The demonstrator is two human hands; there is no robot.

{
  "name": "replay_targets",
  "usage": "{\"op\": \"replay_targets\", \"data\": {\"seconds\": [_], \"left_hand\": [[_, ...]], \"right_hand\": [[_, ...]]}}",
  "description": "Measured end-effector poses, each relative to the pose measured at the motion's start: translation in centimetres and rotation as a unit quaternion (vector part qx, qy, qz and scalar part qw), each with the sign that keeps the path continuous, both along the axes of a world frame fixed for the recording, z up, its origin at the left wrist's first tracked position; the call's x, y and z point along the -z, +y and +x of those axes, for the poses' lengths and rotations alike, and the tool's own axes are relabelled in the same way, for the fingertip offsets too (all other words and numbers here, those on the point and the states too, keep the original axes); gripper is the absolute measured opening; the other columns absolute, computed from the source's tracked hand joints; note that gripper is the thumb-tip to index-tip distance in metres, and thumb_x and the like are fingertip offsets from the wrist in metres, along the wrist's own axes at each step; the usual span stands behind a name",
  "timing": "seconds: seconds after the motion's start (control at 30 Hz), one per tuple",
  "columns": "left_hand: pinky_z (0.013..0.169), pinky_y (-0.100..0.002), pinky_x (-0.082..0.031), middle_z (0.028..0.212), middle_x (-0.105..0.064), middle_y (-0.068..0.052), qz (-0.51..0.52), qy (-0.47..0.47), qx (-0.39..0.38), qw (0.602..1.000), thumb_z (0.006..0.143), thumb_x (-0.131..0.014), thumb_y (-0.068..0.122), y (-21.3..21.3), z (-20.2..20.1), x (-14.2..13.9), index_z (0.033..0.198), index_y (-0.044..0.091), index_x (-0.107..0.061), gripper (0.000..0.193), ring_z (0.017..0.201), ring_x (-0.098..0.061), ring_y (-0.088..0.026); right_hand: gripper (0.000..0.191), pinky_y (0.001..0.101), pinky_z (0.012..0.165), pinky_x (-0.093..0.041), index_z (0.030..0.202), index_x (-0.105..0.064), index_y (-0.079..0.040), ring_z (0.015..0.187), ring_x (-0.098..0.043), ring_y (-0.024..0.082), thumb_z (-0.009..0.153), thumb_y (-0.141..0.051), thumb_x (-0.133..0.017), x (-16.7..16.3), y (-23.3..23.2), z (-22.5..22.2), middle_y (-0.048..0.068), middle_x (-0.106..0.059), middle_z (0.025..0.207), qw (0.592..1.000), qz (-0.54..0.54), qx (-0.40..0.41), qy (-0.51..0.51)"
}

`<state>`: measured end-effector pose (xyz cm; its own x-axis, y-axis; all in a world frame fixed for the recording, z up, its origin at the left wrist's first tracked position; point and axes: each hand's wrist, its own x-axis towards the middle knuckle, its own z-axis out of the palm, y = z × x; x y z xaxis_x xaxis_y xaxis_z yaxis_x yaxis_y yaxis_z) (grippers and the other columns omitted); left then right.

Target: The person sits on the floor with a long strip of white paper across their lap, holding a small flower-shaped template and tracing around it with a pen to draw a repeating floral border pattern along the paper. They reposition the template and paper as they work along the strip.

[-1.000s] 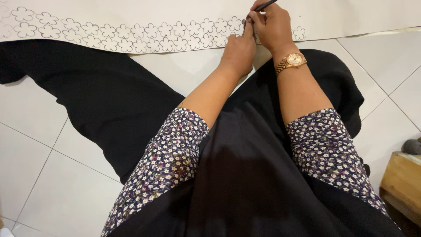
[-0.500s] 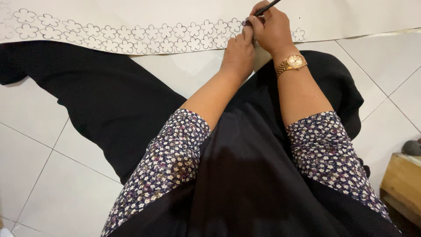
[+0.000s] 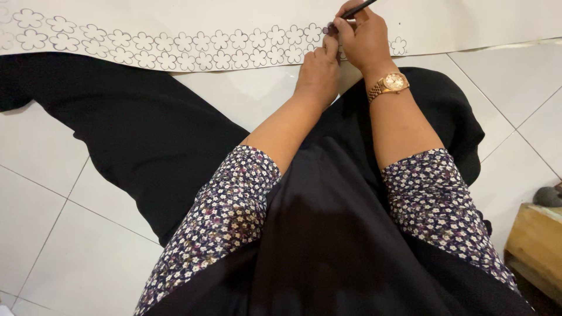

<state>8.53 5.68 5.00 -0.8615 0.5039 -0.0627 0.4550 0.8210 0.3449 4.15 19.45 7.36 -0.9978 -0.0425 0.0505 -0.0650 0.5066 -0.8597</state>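
Little has shifted since the earlier frames: both hands stay together at the near edge of the pale cloth (image 3: 175,17), by the end of the row of outlined flowers (image 3: 175,50). The right hand (image 3: 363,41) pinches a dark pen (image 3: 357,8), whose upper end is cut off by the frame and whose tip is hidden behind the fingers. The left hand (image 3: 319,70) lies flat, fingers close together, pressing the cloth; a small purplish piece at its fingertips is hard to make out.
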Motion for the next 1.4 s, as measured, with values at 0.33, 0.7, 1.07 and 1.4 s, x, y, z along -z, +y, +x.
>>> {"op": "replay_targets", "data": {"seconds": [0.33,0.7,1.07,1.4], "left_hand": [[0.096,-0.042,-0.048,0.145,-0.036,-0.024,0.002,-0.018,-0.003,1.0,0.084,-0.062,0.005,0.0,0.0,0.2,0.133,-0.017,-0.047,0.055,0.107,-0.057,-0.035],[0.091,-0.042,-0.05,0.143,-0.036,-0.025,0.02,-0.005,-0.003,1.0,0.078,-0.063,0.001,-0.2,-0.1,-0.1,0.141,-0.018,-0.04,0.07,0.101,-0.059,-0.035],[0.095,-0.042,-0.05,0.151,-0.033,-0.026,-0.041,-0.063,0.018,0.997,0.085,-0.062,0.005,0.1,-0.2,0.0,0.133,-0.016,-0.046,0.055,0.105,-0.058,-0.035],[0.093,-0.042,-0.05,0.148,-0.037,-0.028,-0.027,-0.017,0.007,0.999,0.089,-0.059,0.009,0.6,-0.1,1.8,0.135,-0.018,-0.045,0.055,0.104,-0.061,-0.033]], "right_hand": [[0.006,0.03,0.077,-0.062,0.107,-0.068,-0.002,0.093,-0.08,0.02,0.102,-0.005,-0.071,-0.5,-0.3,0.2,0.008,-0.077,0.094,0.998,0.054,-0.003,0.033],[0.007,0.0297,0.083,-0.063,0.108,-0.069,0.001,0.095,-0.078,0.019,0.106,-0.004,-0.071,0.7,1.0,-0.6,0.01,-0.072,0.108,0.998,-0.047,0.017,0.041],[0.008,0.0289,0.082,-0.062,0.108,-0.067,-0.003,0.095,-0.079,0.017,0.103,-0.005,-0.072,-0.8,-0.3,0.2,0.007,-0.078,0.097,1.0,0.023,-0.005,0.02],[0.01,0.0307,0.077,-0.061,0.107,-0.069,-0.003,0.087,-0.078,0.02,0.102,-0.007,-0.077,-0.8,-0.9,0.3,0.01,-0.078,0.093,0.993,0.091,-0.018,0.068]]}}
